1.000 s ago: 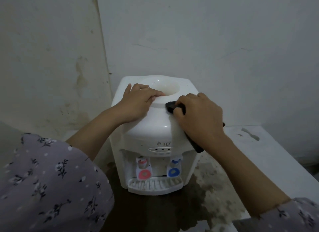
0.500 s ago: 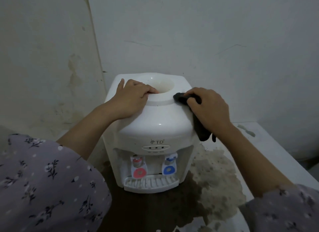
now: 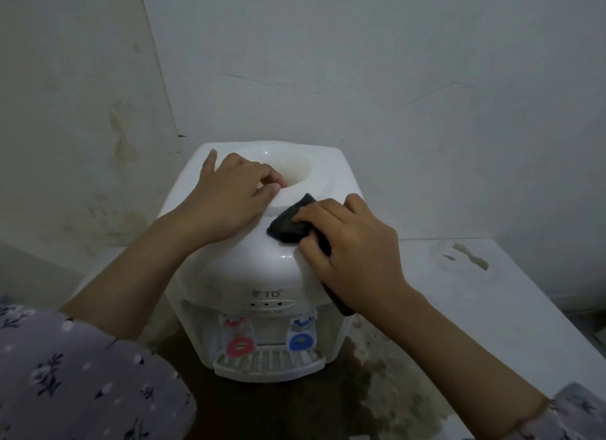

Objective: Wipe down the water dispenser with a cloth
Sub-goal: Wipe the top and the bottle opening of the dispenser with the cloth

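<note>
Right fingers [image 3: 314, 212] bent and bunched over a dark cloth [image 3: 288, 225], pinning it to the white dome just below the collar at frame centre; right hand [image 3: 354, 252] lies flat over the rest, likely to keep pressure on while rubbing. The cloth's tail runs under the palm and shows again below the wrist, hanging down the unit's right side. Left fingers [image 3: 262, 177] curled, tips tucked at the rim of the bottle well [image 3: 295, 167], thumb out toward upper left; left hand [image 3: 226, 197] grips there, probably bracing so the light body doesn't slide. The water dispenser [image 3: 249, 269] sits centre frame in a wall corner on a counter [image 3: 492, 308]; red tap [image 3: 239, 346], blue tap [image 3: 300, 341] and drip tray [image 3: 269, 364] face the camera, untouched. Dark stained patch [image 3: 377, 390] lower right, wet or worn, can't tell. Hidden: well bottom, dispenser's back and sides, most of the cloth. Floral sleeves [image 3: 82, 384] cut off at the lower corners.
</note>
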